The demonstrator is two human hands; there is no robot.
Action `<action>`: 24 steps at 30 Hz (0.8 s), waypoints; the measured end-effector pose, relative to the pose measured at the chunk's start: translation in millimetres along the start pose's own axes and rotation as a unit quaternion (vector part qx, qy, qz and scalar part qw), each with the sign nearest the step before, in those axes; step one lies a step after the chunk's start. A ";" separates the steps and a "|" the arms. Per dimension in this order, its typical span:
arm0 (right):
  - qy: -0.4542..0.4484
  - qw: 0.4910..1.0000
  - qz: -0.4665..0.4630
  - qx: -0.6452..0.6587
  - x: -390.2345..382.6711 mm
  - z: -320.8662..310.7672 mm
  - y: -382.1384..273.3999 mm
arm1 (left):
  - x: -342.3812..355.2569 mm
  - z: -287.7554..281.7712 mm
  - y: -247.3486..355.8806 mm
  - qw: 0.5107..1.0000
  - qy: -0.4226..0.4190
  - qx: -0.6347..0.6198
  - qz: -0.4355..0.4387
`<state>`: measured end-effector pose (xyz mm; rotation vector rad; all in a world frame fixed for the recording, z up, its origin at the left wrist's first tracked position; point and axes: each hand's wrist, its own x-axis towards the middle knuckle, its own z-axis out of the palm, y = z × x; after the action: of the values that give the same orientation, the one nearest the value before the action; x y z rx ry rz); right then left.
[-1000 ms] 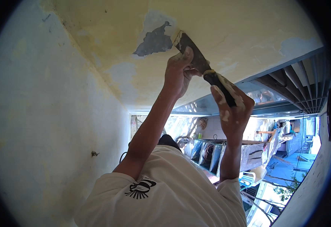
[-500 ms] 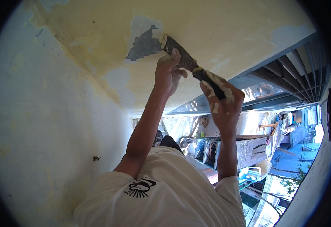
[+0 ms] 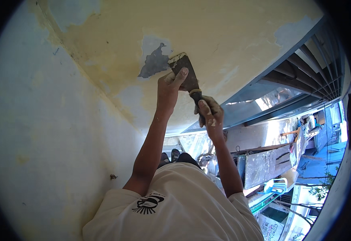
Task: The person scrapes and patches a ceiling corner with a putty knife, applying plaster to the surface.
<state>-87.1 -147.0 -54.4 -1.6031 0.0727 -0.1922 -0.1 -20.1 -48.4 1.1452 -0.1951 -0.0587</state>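
Note:
A putty knife [image 3: 189, 80] with a wide dark blade and a black handle is held up against a yellowish painted surface [image 3: 231, 44]. Light putty clings along its far edge. My left hand [image 3: 168, 90] grips the blade, its thumb lying on the near face and its other fingers partly hidden. Lower and to the right, my right hand [image 3: 213, 116], smeared with putty, is closed around the handle. Just left of the blade's edge, an irregular bare grey patch [image 3: 155, 62] with a paler border shows in the paint; whether the blade touches the patch cannot be told.
A whitish wall [image 3: 63, 132] rises along the left and meets the yellowish surface at a corner. Metal bars [image 3: 304, 72] in a frame slant across the right. Below them are a worn cabinet [image 3: 267, 164] and a light-blue chair [image 3: 275, 185].
The putty knife has swung more upright in view, its broad face now showing. My right hand has moved left and lower with the handle. My left hand still grips the blade.

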 end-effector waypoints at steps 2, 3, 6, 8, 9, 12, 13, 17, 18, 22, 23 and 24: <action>-0.016 0.997 0.006 0.075 -0.7 25.1 20.8 | -3.5 0.3 5.4 1.000 0.022 0.012 0.018; -0.019 0.995 0.010 0.098 -0.1 33.6 26.9 | -5.3 0.1 7.6 0.999 0.042 0.016 0.025; -0.007 0.990 0.011 0.139 0.9 50.2 41.2 | -7.8 -3.1 8.1 0.995 0.073 0.051 0.052; 0.002 0.988 -0.005 0.156 1.7 53.9 38.0 | -8.4 -2.2 10.7 0.993 0.073 0.070 0.067; -0.003 0.987 -0.007 0.160 2.2 55.0 36.5 | -6.2 -1.9 13.2 0.992 0.076 0.074 0.071; 0.028 0.989 -0.022 0.143 7.1 60.8 31.7 | 0.7 -1.1 22.7 0.994 0.058 0.083 0.047; 0.028 0.988 -0.015 0.149 6.3 63.2 28.4 | -0.2 0.4 25.7 0.993 0.072 0.081 0.053; 0.020 0.985 -0.010 0.171 8.6 64.3 13.7 | 3.5 0.1 41.2 0.993 0.049 0.084 0.069; 0.022 0.983 -0.009 0.182 5.8 64.8 13.8 | 3.1 -2.7 37.2 0.993 0.048 0.083 0.071; 0.041 0.979 0.022 0.197 4.4 66.4 20.4 | 5.2 -4.6 29.4 0.994 0.054 0.084 0.050; 0.044 0.980 0.024 0.195 4.7 66.8 15.4 | 5.3 -2.8 38.8 0.995 0.041 0.085 0.043; 0.038 0.982 0.015 0.187 9.1 66.5 6.7 | 5.2 -1.8 45.6 0.995 0.027 0.086 0.035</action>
<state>-66.5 -83.3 -62.4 -1.2192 0.1120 -0.2297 2.8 -0.4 -7.0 1.3091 -0.1944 0.0529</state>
